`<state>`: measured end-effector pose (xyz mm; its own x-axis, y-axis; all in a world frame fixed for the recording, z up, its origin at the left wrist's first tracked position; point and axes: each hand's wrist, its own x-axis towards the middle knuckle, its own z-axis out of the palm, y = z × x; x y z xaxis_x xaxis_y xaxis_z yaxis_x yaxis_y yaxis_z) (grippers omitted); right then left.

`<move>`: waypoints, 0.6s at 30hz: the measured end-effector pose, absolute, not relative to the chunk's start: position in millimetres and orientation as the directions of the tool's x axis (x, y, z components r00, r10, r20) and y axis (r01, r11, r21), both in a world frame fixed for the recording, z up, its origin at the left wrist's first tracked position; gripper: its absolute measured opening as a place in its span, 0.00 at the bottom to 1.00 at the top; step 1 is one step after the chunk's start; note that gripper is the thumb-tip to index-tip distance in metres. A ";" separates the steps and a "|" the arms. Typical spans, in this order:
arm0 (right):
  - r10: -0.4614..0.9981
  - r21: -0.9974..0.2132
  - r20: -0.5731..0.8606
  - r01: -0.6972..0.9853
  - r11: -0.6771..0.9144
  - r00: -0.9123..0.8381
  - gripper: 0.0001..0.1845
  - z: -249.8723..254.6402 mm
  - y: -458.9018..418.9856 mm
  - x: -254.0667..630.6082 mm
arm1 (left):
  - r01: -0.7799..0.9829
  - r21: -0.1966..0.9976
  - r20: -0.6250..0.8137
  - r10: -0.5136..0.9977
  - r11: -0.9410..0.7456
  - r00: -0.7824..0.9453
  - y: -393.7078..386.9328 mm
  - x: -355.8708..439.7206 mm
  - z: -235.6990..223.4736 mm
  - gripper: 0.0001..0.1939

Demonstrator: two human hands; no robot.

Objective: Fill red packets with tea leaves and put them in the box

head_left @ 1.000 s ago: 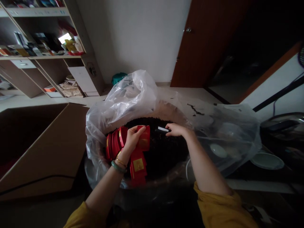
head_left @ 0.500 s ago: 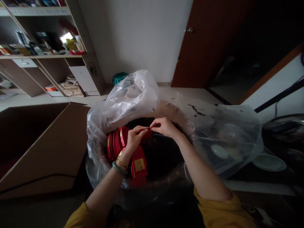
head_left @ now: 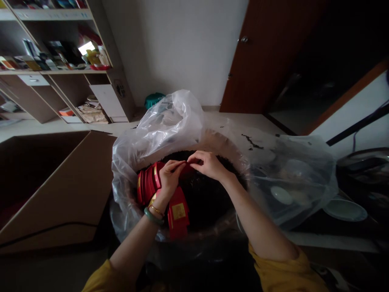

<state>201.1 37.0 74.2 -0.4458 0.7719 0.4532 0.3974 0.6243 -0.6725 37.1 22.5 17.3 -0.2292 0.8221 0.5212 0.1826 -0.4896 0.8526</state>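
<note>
With the left hand [head_left: 169, 175] pinching a flat red packet [head_left: 186, 169] and the right hand [head_left: 209, 165] at its edge (whether gripping, I cannot tell), light pressure should best avoid creases.

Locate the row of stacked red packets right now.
In the head view, the row of red packets sits left of centre inside the plastic-lined container, just left of the left hand.

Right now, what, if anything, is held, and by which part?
The left hand pinches a red packet by its upper edge; the right hand is at that edge, grip unclear.
</note>
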 end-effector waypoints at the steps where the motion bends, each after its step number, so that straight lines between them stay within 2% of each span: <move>1: 0.761 -0.651 0.465 0.408 0.641 -0.453 0.07 75.5 35.8 200.4 | 0.176 0.854 0.520 0.820 -0.490 -0.238 22.4 37.6 17.3 0.06; 4: 0.755 -0.625 0.481 0.429 0.652 -0.446 0.09 78.4 32.3 197.3 | 0.169 0.851 0.525 0.810 -0.497 -0.262 21.7 39.1 17.2 0.06; 8: 0.809 -0.716 0.410 0.401 0.571 -0.422 0.10 78.8 30.0 193.4 | 0.192 0.830 0.558 0.773 -0.524 -0.302 19.9 40.4 17.6 0.05; 11: 0.875 -0.864 0.287 0.289 0.412 -0.389 0.08 78.6 30.8 193.0 | 0.226 0.787 0.616 0.720 -0.574 -0.319 17.0 38.7 20.3 0.04; 13: 0.910 -0.946 0.163 0.200 0.254 -0.382 0.12 79.4 31.5 193.7 | 0.283 0.730 0.683 0.669 -0.622 -0.294 14.3 36.0 23.4 0.04; 15: 0.919 -0.982 0.059 0.142 0.123 -0.389 0.17 81.0 31.6 194.3 | 0.349 0.655 0.754 0.609 -0.670 -0.246 11.6 32.9 26.7 0.04; 18: 0.921 -0.993 -0.007 0.113 0.040 -0.390 0.19 85.1 29.6 194.3 | 0.419 0.546 0.832 0.526 -0.725 -0.175 8.1 29.2 30.2 0.05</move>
<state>194.3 29.6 85.1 -0.3901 0.9207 -0.0071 0.1134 0.0404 -0.9927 29.2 8.1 30.2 -0.1747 0.5258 0.8325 0.4193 -0.7253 0.5460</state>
